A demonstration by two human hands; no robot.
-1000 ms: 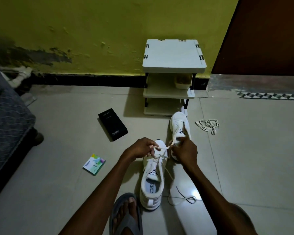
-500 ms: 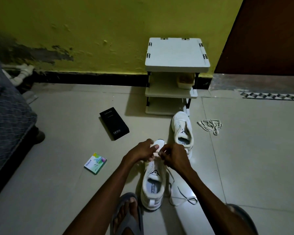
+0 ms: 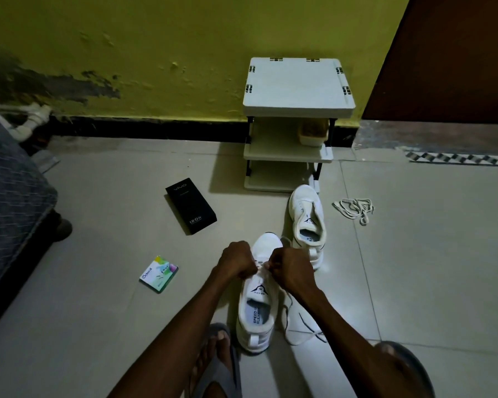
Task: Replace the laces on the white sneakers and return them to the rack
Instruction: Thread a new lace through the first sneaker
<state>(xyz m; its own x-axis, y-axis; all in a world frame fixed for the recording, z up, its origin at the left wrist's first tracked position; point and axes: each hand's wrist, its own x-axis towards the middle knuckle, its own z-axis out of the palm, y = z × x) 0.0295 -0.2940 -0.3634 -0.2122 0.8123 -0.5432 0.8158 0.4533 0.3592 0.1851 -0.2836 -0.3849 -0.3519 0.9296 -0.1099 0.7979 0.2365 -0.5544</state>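
Head view, floor inventory, counted by kind

Hands, two: my left hand [image 3: 237, 261] and my right hand [image 3: 291, 267], both clenched knuckles-up and nearly touching over the near sneaker's eyelets, each grasping the lace between them

Sneakers, two, white: near sneaker [image 3: 259, 308] upright on the floor [image 3: 431, 282] just ahead of my feet, toe toward the wall, tongue and insole print showing. Far sneaker [image 3: 308, 222] stands just beyond and to the right, unlaced, its toe close to the rack's foot

Laces, two lots: one lace [image 3: 261, 266] runs from my hands down the near sneaker's right side and trails in a loop on the floor. One loose bundle of laces [image 3: 355, 209] lies on the floor right of the far sneaker, apart from it

Rack [image 3: 296, 84], one, pale, three tiers, against the yellow wall [image 3: 184, 38]. No sneaker on it. One small tub [image 3: 314, 133] sits on the middle tier, right side

Boxes, two: one black box [image 3: 190, 205] lying flat left of the rack. One small colourful packet [image 3: 159, 273] nearer me, left of my left hand

Sandals, two, grey: left sandal [image 3: 216, 374] on my foot beside the near sneaker's heel. Right sandal [image 3: 408, 366] at lower right, mostly hidden by my forearm

Bed [image 3: 9, 202], one, patterned cover, at the left edge
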